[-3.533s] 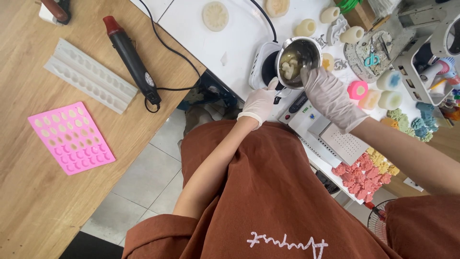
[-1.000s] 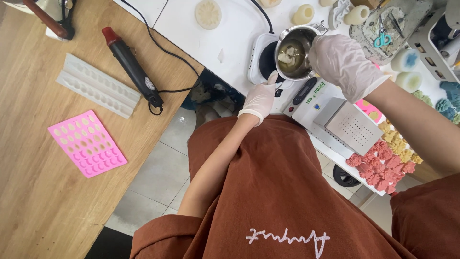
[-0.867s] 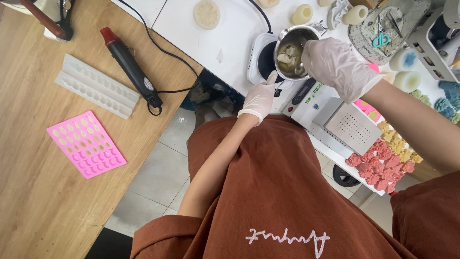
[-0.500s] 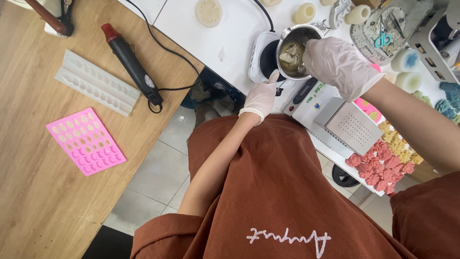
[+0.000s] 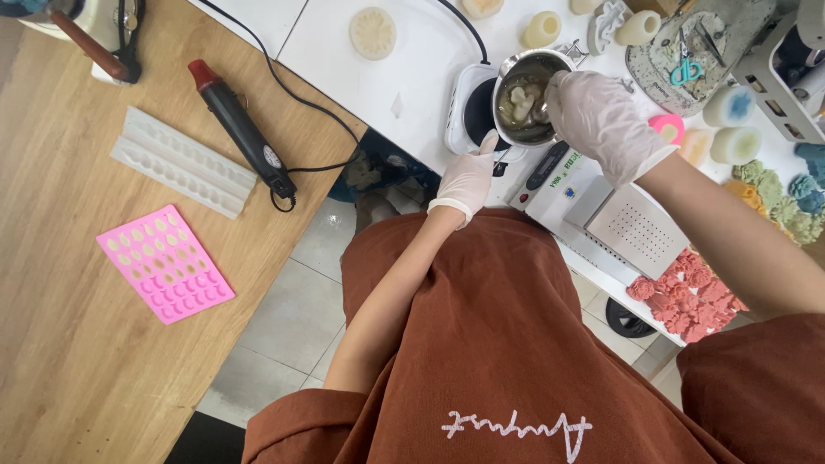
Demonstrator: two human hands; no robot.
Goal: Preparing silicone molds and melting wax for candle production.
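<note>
Nearest the camera, the person's rust-brown apron [image 5: 516,344] fills the lower view, both gloved arms reaching forward over it to the white worktop [image 5: 412,77]. The left hand [image 5: 468,176] is closed around the handle at the near rim of the small metal pot [image 5: 526,99], steadying it on the white hot plate [image 5: 471,112]. The right hand [image 5: 601,116] curls over the pot's right edge, fingers pinched on what looks like a thin stirring tool, though the tool itself is mostly hidden. The step in hand appears to be stirring while the contents melt: the pot holds dark, glossy liquid with pale lumps not yet dissolved. Going on with this would call for a firm grip on the handle and slow turns, so nothing slops over the rim. Just right of the pot sits a white digital scale [image 5: 601,215]. Farther left, on the wooden table [image 5: 69,361], lie a pink silicone mould [image 5: 165,263], its cavities empty, and a black heat gun [image 5: 242,129].
</note>
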